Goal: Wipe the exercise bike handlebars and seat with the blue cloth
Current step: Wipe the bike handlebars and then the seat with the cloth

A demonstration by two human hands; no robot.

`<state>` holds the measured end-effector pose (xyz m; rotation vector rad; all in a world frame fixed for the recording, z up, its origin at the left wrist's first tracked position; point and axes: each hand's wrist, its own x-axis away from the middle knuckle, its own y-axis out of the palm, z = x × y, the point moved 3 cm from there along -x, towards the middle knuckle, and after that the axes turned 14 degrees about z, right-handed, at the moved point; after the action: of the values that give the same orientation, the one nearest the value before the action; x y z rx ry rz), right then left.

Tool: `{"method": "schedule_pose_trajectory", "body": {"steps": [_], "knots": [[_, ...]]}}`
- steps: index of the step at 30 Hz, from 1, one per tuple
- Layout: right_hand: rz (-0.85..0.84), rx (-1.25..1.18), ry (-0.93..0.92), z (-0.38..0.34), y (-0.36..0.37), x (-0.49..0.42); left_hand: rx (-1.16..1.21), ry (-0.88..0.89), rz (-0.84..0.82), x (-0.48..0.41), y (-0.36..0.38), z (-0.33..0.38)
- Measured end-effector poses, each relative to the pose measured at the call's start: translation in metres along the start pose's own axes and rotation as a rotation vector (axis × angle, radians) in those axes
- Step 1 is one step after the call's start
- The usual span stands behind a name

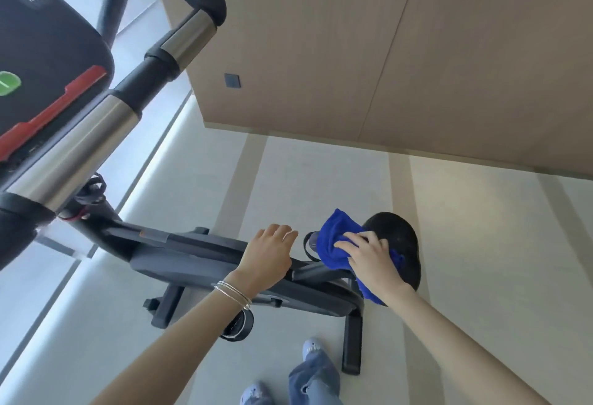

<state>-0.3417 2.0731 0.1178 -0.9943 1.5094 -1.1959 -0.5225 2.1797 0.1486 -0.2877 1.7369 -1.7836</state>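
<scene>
Far left, up close: black console [48, 51] w/ red strip, then handlebars [96, 135], chrome and black sections, running diag. Lower centre: dark bike frame [192, 253] on pale floor [481, 244]. Over frame: left hand [269, 257], bangles [232, 292] at wrist, fingers loosely bent, gripping nothing. Just right, hands apart: blue cloth [333, 237] bunched under right hand [369, 257], fingers curled round it, pressed onto black seat [401, 244]. Bottom: jeans [314, 379], light-blue shoes [313, 345].
</scene>
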Motion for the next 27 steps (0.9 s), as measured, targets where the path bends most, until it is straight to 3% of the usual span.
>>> {"method": "schedule_pose_trajectory", "body": {"steps": [6,13,19,24,27], "knots": [[0.013,0.040,0.015,-0.020,0.008,-0.023,0.004,-0.033,0.004,0.002,0.013,0.004],[-0.104,-0.048,-0.111,-0.020,0.014,-0.045,-0.034,-0.084,0.017,-0.001,0.022,0.002],[-0.006,-0.099,-0.078,0.030,-0.007,-0.003,-0.052,-0.066,-0.009,-0.008,0.036,0.010],[-0.029,-0.101,0.044,0.005,0.005,-0.029,-0.096,-0.076,-0.060,-0.007,0.044,0.010],[-0.037,-0.100,-0.006,0.006,0.009,-0.032,-0.092,-0.091,-0.099,-0.014,0.047,0.007]]}}
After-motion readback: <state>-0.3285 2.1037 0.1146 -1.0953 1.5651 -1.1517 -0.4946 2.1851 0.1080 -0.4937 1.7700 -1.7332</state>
